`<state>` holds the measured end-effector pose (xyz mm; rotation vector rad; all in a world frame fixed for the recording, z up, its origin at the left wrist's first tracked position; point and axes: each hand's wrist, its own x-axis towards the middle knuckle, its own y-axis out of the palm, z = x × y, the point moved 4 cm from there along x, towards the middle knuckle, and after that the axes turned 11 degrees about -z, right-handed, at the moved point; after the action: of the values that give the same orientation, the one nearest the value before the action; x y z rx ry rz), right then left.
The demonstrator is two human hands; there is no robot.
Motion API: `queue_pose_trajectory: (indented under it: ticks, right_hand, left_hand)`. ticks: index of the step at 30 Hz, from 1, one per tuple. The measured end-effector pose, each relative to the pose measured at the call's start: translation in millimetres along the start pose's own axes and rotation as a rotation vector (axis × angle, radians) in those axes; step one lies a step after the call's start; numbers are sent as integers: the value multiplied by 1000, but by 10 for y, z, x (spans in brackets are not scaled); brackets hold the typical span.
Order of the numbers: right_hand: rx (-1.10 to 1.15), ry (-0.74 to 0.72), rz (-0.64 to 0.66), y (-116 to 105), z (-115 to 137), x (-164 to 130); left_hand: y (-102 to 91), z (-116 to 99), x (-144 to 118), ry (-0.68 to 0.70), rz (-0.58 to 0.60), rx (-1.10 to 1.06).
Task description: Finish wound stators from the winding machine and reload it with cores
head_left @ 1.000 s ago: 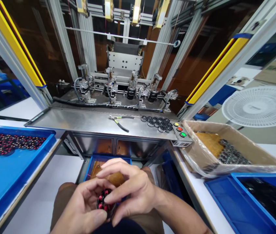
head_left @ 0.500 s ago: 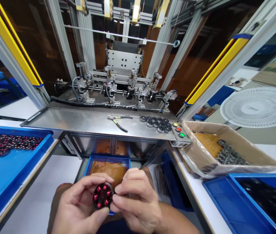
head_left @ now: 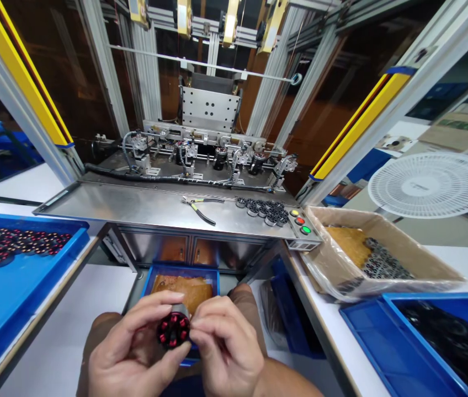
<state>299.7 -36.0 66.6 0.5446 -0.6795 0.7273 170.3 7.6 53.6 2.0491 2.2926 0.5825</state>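
No brand, label or other writing can be read anywhere in the head view. At the bottom centre of the frame the left hand (head_left: 128, 353) and the right hand (head_left: 228, 350) are brought together around a small round stator (head_left: 173, 330), black with red windings, its wound face turned toward the camera; the left thumb and fingers pinch it from the left and below, and the right fingertips touch its right edge. Just behind the hands sits a small blue bin (head_left: 182, 273) holding a brown sheet. Across the middle of the frame runs a steel shelf (head_left: 134, 204) with pliers (head_left: 198, 208) lying on it, a cluster of dark stators (head_left: 264, 209) to their right, and a button panel (head_left: 299, 221) with yellow, red and green buttons at the shelf's right end. At the left edge a blue tray (head_left: 10, 298) carries rows of wound parts; at the right a cardboard box (head_left: 377, 259) lined with plastic holds dark parts, with a blue crate (head_left: 416, 342) below it and a white fan grille (head_left: 432, 184) above. Compared with half a second ago, the stator sits slightly lower in the frame and the right fingertips have closed in over its right edge; the machine's carriage (head_left: 205, 135) in the upper centre has dropped nearer its fixtures.
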Motion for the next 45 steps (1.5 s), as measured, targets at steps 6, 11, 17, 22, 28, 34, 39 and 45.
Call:
queue_pose_trajectory:
  ticks: [6, 11, 17, 22, 28, 34, 39, 45]
  right_hand:
    - [39, 94, 22, 34, -52, -32]
    - [21, 14, 108, -11, -72, 47]
    - [-32, 4, 183, -65, -102, 113]
    - [-63, 40, 191, -63, -66, 140]
    - [-75, 135, 165, -83, -90, 166]
    - [-68, 208, 170, -83, -122, 177]
    - [-20, 74, 224, -90, -73, 212]
    - [-64, -95, 268, -151, -60, 248]
  left_hand:
    - [-24, 98, -8, -155, -48, -30]
    - [8, 143, 78, -386, 167, 35]
    - [18, 180, 48, -679, 393, -103]
    - [42, 212, 61, -649, 390, -135]
    - [7, 225, 81, -702, 370, -247]
    - [-35, 86, 148, -388, 233, -162]
    - [15, 116, 143, -448, 204, -222]
    - [143, 271, -14, -770, 538, -175]
